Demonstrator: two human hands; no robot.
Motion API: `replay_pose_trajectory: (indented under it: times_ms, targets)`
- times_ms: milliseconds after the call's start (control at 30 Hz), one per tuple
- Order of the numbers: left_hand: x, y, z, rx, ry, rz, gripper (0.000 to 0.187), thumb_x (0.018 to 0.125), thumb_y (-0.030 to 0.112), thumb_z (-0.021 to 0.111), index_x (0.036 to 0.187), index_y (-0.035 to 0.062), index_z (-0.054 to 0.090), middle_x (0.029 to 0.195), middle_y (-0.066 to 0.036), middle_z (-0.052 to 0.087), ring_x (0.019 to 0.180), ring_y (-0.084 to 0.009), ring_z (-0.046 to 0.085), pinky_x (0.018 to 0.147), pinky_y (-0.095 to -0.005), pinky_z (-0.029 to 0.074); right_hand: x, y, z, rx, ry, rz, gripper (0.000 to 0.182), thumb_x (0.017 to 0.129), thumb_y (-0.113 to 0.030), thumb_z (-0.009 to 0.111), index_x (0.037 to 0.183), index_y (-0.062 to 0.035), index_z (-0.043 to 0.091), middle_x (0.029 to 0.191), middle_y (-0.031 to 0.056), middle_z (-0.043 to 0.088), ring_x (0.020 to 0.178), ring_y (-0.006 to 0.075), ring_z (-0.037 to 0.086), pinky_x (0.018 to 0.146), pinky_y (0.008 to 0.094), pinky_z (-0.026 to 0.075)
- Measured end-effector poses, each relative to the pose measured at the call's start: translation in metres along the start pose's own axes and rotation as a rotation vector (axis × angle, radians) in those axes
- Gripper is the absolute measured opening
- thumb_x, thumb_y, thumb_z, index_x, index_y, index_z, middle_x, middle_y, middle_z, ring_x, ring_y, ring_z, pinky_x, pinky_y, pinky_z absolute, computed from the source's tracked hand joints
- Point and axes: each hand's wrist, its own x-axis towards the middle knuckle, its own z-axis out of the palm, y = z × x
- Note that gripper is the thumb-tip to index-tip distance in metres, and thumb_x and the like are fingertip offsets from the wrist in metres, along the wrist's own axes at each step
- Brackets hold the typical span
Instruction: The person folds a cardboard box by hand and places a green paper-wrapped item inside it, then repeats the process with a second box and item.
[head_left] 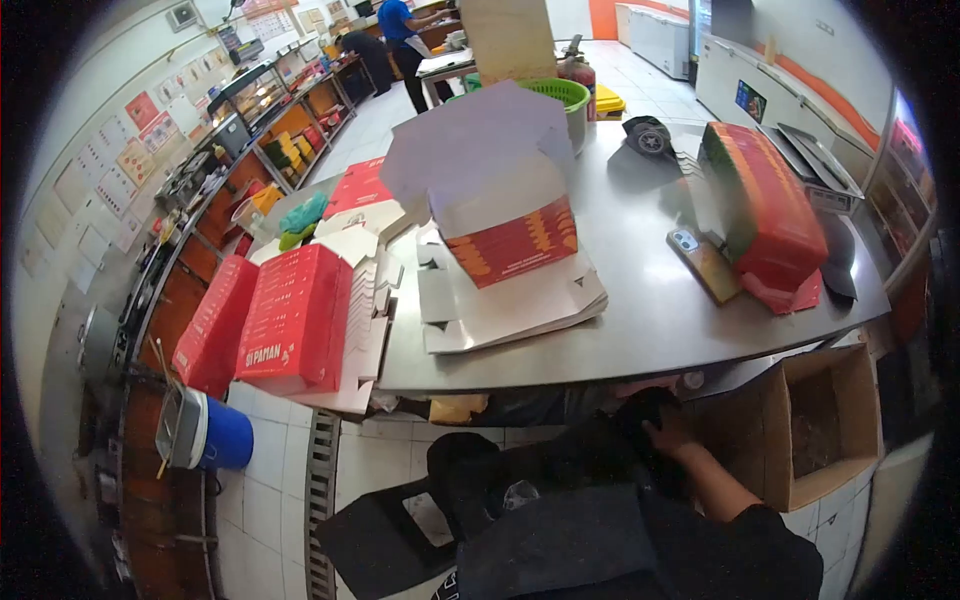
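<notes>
My right hand (672, 438) is low in the view, against dark cloth (648, 408) at my knee, just below the table's front edge. Its fingers are mostly hidden, and I cannot tell whether they grip the cloth. My left hand is out of view. On the steel table (500, 368) ahead, a red and white carton (515, 240) stands with its white lid raised. Beneath it lies a stack of flat white cardboard (510, 325). Red flat cartons (290, 320) are piled at the left, beside another red pile (215, 325).
A phone (703, 265) lies near a red wrapped bundle (765, 210) on the right. Behind them are a dark cap (650, 140) and metal trays (815, 165). An open cardboard box (780, 430) stands by my right arm. A blue bucket (228, 432) is lower left. A person in blue (397, 25) stands far back.
</notes>
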Motion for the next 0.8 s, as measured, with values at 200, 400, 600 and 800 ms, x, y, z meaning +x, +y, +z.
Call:
replay_pose_trajectory:
  times_ms: [200, 400, 600, 800]
  targets:
    - [-0.019, -0.025, 0.008, 0.064, -0.021, -0.07, 0.05, 0.099, 0.035, 0.065, 0.135, 0.0005, 0.062, 0.132, -0.028, 0.064, 0.121, -0.0434, 0.063, 0.099, -0.0499, 0.051, -0.048, -0.123, -0.117, 0.002, -0.416, -0.554, 0.062, 0.105, -0.05, 0.056, 0.151, -0.0081, 0.053, 0.145, 0.0217, 0.06, 0.134, 0.035, 0.058, 0.113, 0.042, 0.044]
    - [-0.045, -0.104, -0.011, 0.652, -0.121, -0.128, 0.048, 0.098, 0.035, 0.065, 0.132, 0.0015, 0.066, 0.129, -0.028, 0.067, 0.118, -0.0432, 0.066, 0.096, -0.0504, 0.054, -0.08, -0.178, -0.22, 0.71, -0.166, -1.076, 0.046, 0.104, -0.032, 0.066, 0.138, -0.0033, 0.06, 0.125, 0.0169, 0.071, 0.116, 0.0265, 0.067, 0.102, 0.0411, 0.051]
    - [-0.121, 0.137, -0.118, 0.21, 0.628, 0.449, 0.022, 0.096, 0.019, 0.069, 0.113, 0.005, 0.07, 0.104, -0.016, 0.069, 0.09, -0.0337, 0.067, 0.083, -0.0421, 0.055, -0.035, -0.171, -0.211, 0.117, 0.831, -0.893, 0.063, 0.1, -0.05, 0.062, 0.147, -0.0078, 0.053, 0.152, 0.021, 0.045, 0.144, 0.0424, 0.038, 0.12, 0.0566, 0.027]
    - [-0.122, 0.311, -0.173, 0.173, 0.805, 0.858, 0.02, 0.096, 0.016, 0.072, 0.112, 0.0046, 0.068, 0.107, -0.011, 0.07, 0.092, -0.0243, 0.067, 0.079, -0.0348, 0.052, -0.037, -0.165, -0.21, 0.067, 0.828, -0.887, 0.069, 0.1, -0.055, 0.06, 0.15, -0.008, 0.051, 0.152, 0.0221, 0.043, 0.146, 0.0433, 0.034, 0.122, 0.0587, 0.023]
